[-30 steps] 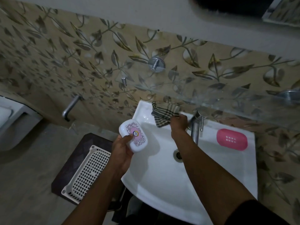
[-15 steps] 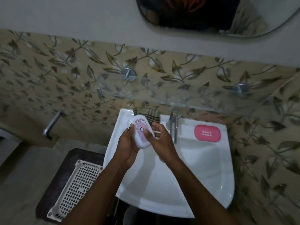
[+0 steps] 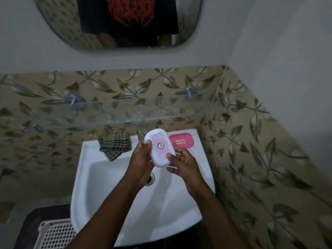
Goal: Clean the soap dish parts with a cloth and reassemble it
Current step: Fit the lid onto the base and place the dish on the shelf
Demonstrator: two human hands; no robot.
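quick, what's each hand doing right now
Left hand: closed on the white soap dish.
Right hand: closed on the same dish.

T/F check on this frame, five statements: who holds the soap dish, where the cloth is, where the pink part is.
1. Both hands hold the white soap dish. True: left hand and right hand both grip it.
2. The checked cloth is in the right hand. False: it lies on the sink rim.
3. The pink part sits on the sink's back right corner. True.
4. The dish is held over the basin. True.
5. The pink part is inside the white basket. False: it is on the sink.
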